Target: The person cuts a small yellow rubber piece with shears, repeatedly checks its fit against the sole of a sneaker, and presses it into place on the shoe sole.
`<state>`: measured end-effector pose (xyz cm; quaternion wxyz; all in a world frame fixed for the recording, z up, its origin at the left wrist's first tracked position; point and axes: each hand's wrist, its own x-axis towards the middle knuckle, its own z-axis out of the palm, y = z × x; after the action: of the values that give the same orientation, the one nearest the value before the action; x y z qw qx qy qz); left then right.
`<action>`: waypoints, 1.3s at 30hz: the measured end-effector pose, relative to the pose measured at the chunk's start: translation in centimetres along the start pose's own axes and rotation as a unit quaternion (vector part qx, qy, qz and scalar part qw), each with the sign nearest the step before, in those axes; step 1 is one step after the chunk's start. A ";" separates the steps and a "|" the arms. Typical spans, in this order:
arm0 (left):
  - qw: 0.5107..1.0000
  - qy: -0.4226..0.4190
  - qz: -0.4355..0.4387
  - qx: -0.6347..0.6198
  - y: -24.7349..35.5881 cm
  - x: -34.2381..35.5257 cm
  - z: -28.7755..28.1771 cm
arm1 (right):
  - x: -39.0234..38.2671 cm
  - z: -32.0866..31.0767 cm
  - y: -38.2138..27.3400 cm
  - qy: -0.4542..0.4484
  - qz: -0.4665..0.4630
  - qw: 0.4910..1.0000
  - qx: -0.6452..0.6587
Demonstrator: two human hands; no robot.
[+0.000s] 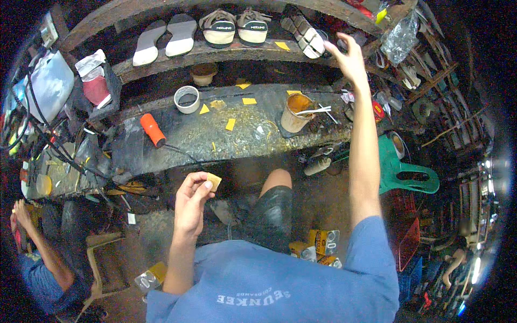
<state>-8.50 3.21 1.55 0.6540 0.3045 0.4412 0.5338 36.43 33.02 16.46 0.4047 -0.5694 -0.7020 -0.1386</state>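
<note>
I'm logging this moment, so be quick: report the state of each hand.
Left hand: closed, pinching a small yellow piece.
Right hand: open, nothing visible in its grip.

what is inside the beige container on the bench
Orange-brown residue coats the visible inner wall of the beige container. A white stick reaches over its rim. The near side hides the lower interior, so how full it is cannot be told.
</note>
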 end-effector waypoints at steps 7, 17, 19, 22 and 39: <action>0.999 -0.024 0.026 -0.014 0.2 -2.3 0.4 | 9.3 6.3 1.4 -0.296 0.208 0.932 -0.024; 0.998 -0.020 -0.002 -0.067 1.8 -0.3 0.4 | -0.4 -0.7 -5.3 -0.086 0.324 0.875 0.350; 0.996 -0.050 -0.009 -0.071 2.1 0.8 1.7 | -4.5 -3.0 -8.0 -0.069 0.368 0.836 0.402; 0.993 -0.092 0.019 -0.075 2.7 2.2 4.8 | -11.6 -5.1 -13.5 0.007 0.349 0.793 0.500; 0.992 -0.092 0.080 -0.013 3.6 0.9 8.8 | -24.7 -1.9 -28.0 0.213 0.266 0.701 0.626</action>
<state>-2.06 5.60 8.15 0.6504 0.3783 0.3469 0.5599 12.33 5.99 7.19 0.8265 -0.3032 -0.3416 0.3290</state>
